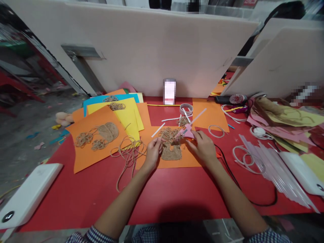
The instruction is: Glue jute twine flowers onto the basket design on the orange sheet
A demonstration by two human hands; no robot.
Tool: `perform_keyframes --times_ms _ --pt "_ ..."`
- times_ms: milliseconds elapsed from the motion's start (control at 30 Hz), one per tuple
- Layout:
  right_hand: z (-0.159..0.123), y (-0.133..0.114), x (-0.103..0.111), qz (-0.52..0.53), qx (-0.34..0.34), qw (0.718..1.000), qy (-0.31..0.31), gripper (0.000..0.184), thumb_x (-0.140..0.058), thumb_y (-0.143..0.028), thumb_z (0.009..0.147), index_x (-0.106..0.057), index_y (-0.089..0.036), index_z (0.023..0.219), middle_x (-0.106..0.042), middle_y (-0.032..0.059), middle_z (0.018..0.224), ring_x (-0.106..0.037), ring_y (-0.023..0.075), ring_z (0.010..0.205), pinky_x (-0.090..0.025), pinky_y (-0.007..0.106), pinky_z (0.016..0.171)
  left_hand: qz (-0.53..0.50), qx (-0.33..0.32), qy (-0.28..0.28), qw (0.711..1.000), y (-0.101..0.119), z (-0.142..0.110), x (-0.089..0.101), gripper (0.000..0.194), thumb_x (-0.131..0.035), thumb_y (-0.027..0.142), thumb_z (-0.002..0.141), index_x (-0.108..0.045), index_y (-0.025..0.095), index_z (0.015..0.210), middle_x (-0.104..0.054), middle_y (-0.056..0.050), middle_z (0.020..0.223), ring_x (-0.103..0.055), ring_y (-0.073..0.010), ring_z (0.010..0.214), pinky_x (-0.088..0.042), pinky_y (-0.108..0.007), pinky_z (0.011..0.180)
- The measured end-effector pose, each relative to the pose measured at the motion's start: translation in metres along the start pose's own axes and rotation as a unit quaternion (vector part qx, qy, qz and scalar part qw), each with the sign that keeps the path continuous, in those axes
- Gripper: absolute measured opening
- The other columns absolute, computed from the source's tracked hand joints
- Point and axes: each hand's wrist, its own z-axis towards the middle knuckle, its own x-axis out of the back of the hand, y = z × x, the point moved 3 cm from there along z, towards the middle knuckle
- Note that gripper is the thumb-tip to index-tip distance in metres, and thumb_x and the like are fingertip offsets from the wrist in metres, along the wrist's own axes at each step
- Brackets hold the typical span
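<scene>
Nearest me, my forearms [121, 209] reach over the worktop [76, 202]: right fingers [199, 136] clench a pink glue gun [186, 132], left fingers [158, 145] touch jute coils [170, 150], grip unclear, on orange card [192, 161] mid-worktop.

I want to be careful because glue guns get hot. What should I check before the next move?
1. Right hand holding the pink glue gun: ok.
2. Glue gun nozzle not touching the left hand: ok, but close.
3. Left fingertips on the jute twine flower: ok.
4. Black cord lying on the red table, not wrapped around the right arm: ok.
5. Melted glue on the twine: cannot tell, too small to see.
</scene>
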Motion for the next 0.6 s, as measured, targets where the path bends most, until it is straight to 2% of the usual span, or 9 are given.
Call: perform_keyframes --times_ms 300,600 --pt "-0.0034 0.0027 -0.0079 0.010 0.016 1.000 0.005 0.043 -0.054 -0.041 0.096 -0.057 -0.017 0.131 -0.066 0.0126 0.110 -0.062 0.0259 0.092 -0.046 0.035 0.079 -0.006 0.001 0.003 1.000 -0.0016 0.0002 0.0003 0.040 -0.070 0.054 0.080 -0.061 0.015 0.081 -0.029 0.010 0.049 -0.025 -0.0042 0.040 -0.017 -0.018 0.041" --pt "-0.0028 -0.0021 -0.0017 0.017 0.010 1.000 0.001 0.041 -0.050 -0.036 0.097 -0.057 -0.016 0.132 -0.065 0.0130 0.110 -0.061 0.0264 0.095 -0.046 0.035 0.078 -0.003 -0.006 -0.006 1.000 -0.0007 -0.0002 0.0002 0.039 -0.069 0.053 0.081 -0.061 0.015 0.081 -0.030 0.010 0.049 -0.026 -0.0043 0.041 -0.018 -0.018 0.042"
